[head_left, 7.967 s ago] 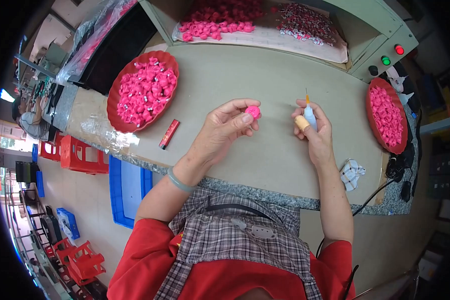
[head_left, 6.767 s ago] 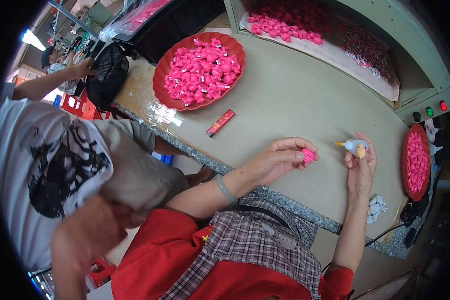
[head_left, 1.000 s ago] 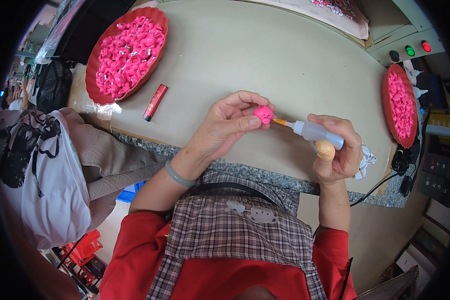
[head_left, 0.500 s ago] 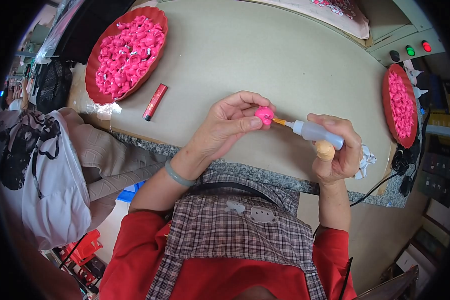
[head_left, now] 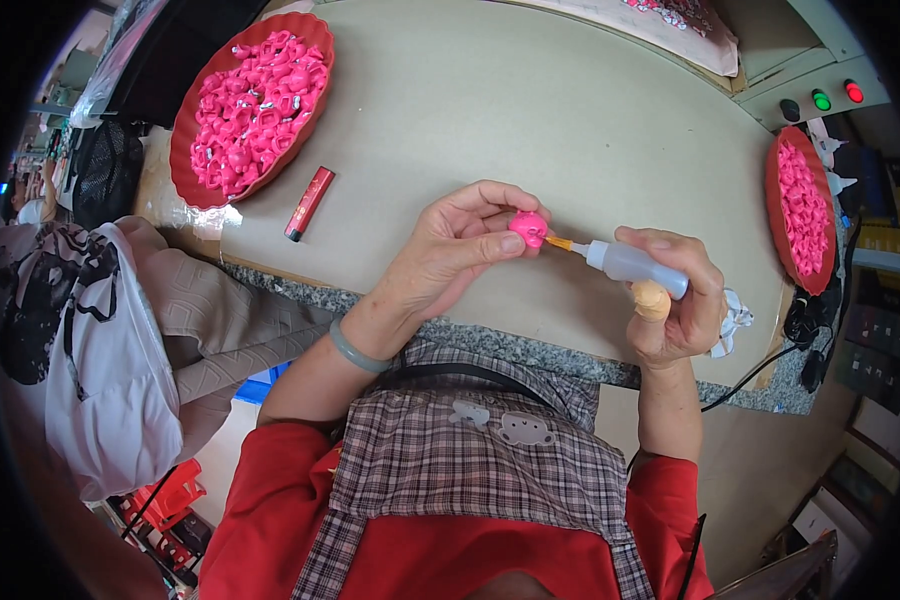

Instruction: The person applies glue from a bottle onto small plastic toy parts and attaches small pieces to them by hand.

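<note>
Squeeze bottle (head_left: 625, 264) brought up to pink piece (head_left: 526, 228), formerly apart; co-worker (head_left: 120, 400) newly at left

2 red bowls (head_left: 181, 165), 1 held btl (head_left: 625, 262), 1 held pc (head_left: 525, 226)

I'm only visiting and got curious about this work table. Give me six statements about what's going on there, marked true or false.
1. The left hand holds a pink piece. True.
2. The right hand holds a bottle with an orange tip. True.
3. The orange tip points away from the pink piece. False: it points at the pink piece.
4. A red tube lies on the table near the left bowl. True.
5. The red tube is in the right hand. False: neither hand holds it.
6. The left bowl is blue. False: it is red.
</note>
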A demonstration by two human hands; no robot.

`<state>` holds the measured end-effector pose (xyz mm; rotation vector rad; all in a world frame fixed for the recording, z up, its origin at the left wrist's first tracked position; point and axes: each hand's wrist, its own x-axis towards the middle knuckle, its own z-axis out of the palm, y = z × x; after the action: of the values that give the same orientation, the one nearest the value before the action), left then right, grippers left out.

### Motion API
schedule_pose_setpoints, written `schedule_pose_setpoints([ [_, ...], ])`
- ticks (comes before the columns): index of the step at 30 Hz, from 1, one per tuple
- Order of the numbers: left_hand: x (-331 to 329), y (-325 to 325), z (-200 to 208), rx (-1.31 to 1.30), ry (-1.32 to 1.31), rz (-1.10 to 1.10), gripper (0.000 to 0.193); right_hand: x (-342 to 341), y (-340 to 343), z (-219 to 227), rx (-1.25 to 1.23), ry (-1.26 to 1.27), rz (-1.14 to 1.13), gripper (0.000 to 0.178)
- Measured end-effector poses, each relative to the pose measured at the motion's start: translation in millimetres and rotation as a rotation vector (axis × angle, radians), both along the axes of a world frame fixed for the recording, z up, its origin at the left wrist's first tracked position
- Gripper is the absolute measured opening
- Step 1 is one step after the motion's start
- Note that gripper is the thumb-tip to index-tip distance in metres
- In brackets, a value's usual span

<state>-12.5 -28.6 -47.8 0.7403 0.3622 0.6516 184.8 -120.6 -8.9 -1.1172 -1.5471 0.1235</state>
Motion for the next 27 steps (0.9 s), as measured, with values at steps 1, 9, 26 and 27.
schedule_pose_setpoints([
  [1, 0.0, -0.3, 0.2, 0.0, 0.0, 0.001, 0.032, 0.3, -0.1, -0.3, 0.0, 0.0, 0.001, 0.036],
  [9, 0.1, -1.0, -1.4, 0.014, -0.004, -0.001, 0.031, 0.8, -2.1, -2.5, 0.005, 0.006, 0.002, 0.037],
  [26, 0.3, 0.4, -0.6, 0.015, -0.009, 0.0, 0.031, 5.0, 0.1, 3.2, 0.012, -0.108, 0.002, 0.032],
  [27, -0.3, 0.3, -0.5, 0.013, -0.007, 0.0, 0.032, 4.8, -1.0, 4.6, -0.027, -0.151, 0.012, 0.031],
])
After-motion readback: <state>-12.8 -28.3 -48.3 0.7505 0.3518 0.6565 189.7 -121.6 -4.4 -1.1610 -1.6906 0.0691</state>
